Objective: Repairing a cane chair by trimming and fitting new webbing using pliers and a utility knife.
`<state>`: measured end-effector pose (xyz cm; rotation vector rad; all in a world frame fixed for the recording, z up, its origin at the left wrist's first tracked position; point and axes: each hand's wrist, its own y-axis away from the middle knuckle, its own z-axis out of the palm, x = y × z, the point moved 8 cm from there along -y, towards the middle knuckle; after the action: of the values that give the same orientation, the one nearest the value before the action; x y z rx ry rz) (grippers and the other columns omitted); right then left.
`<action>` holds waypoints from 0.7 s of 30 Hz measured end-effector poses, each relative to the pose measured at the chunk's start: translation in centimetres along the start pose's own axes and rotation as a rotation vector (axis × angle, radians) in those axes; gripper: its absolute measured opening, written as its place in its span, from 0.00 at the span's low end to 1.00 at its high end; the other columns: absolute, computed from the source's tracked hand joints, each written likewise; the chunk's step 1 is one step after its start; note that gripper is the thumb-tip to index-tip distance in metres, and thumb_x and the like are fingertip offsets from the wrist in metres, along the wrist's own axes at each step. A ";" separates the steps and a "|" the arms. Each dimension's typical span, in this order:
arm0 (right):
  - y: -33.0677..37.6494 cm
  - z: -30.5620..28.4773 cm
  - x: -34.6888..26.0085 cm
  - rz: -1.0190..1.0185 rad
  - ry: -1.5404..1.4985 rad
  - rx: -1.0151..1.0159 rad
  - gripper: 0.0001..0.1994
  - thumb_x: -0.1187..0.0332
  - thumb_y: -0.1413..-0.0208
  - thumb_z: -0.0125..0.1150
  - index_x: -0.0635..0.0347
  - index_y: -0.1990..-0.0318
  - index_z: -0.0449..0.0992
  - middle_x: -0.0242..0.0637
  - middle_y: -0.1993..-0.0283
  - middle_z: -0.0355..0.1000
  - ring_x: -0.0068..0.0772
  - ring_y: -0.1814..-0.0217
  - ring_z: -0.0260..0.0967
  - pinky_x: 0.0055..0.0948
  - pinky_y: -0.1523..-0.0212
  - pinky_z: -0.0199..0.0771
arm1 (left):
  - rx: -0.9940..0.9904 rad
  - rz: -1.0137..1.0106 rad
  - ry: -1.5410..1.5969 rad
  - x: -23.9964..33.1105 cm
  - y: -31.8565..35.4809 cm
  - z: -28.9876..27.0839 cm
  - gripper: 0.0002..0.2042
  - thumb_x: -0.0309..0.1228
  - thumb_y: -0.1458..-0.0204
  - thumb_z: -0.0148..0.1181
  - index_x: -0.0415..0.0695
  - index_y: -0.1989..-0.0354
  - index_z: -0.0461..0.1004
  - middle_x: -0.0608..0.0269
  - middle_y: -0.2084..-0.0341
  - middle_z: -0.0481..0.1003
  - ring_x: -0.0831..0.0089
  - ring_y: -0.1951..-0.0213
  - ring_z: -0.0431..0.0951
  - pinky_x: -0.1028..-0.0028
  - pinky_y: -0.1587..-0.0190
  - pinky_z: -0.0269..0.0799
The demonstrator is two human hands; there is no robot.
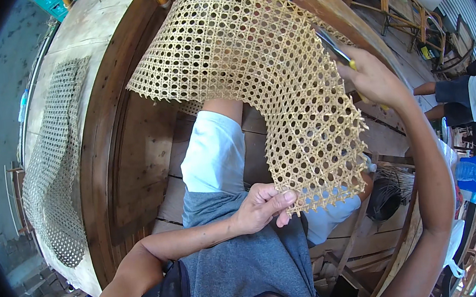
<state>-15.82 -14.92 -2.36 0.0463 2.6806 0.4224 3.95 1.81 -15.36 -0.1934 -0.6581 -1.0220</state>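
Observation:
A wide strip of tan cane webbing [285,77] with an open, holed weave arches over my lap and bends down toward me. My left hand [263,207] pinches its near lower corner between thumb and fingers. At the strip's right edge, farther from me, my right hand [374,79] is closed round the yellow handles of a pair of scissors [332,44]. The metal blades point up and left, lying along the frayed edge of the webbing. Whether the blades are apart cannot be made out. Loose cane ends stick out along the right and lower edges.
Another, greyer piece of cane webbing [57,167] lies on a pale surface at the left, beside a brown wooden bench edge [100,134]. Rattan chair frames [399,1] stand at the far right. A person [464,93] and a blue water container [475,173] are at right.

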 end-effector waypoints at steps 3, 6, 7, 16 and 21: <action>-2.0 -0.3 -2.2 -0.136 0.008 -0.011 0.16 0.64 0.44 0.53 0.68 0.55 0.70 0.54 0.59 0.72 0.51 0.56 0.70 0.40 0.53 0.66 | -0.003 0.015 -0.018 0.3 0.2 -0.2 0.15 0.38 0.38 0.50 0.40 0.71 0.75 0.68 0.84 0.72 0.85 0.83 0.70 0.83 0.79 0.66; -3.5 -0.6 -3.2 -0.128 0.031 0.041 0.10 0.67 0.42 0.46 0.68 0.64 0.66 0.33 0.79 0.65 0.25 0.76 0.64 0.31 0.69 0.66 | -0.009 0.019 -0.023 0.4 0.4 -0.2 0.16 0.38 0.38 0.50 0.40 0.73 0.73 0.68 0.84 0.72 0.85 0.83 0.70 0.83 0.79 0.66; -3.4 -0.5 -3.1 -0.125 0.039 0.037 0.10 0.67 0.42 0.46 0.68 0.64 0.66 0.33 0.79 0.65 0.25 0.76 0.64 0.31 0.69 0.66 | -0.021 0.020 -0.022 0.4 0.5 -0.1 0.16 0.38 0.38 0.50 0.40 0.73 0.73 0.68 0.84 0.72 0.84 0.82 0.70 0.83 0.78 0.66; -0.9 0.6 -2.8 -0.011 0.070 -0.028 0.15 0.64 0.43 0.53 0.66 0.53 0.70 0.50 0.62 0.74 0.44 0.60 0.71 0.39 0.56 0.68 | -0.100 0.026 -0.037 0.6 2.7 0.4 0.15 0.38 0.38 0.48 0.39 0.70 0.74 0.67 0.84 0.72 0.83 0.81 0.70 0.81 0.76 0.67; -3.1 -1.0 -5.5 -0.089 0.077 0.002 0.09 0.65 0.40 0.49 0.64 0.63 0.66 0.27 0.77 0.60 0.22 0.70 0.59 0.27 0.66 0.64 | -0.083 0.046 -0.075 1.1 3.0 0.6 0.16 0.39 0.38 0.49 0.39 0.70 0.75 0.68 0.84 0.72 0.84 0.82 0.70 0.82 0.77 0.66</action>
<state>-11.16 -18.69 -0.20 -0.0905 2.7459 0.4010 6.58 2.85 -13.83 -0.3199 -0.6769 -1.0021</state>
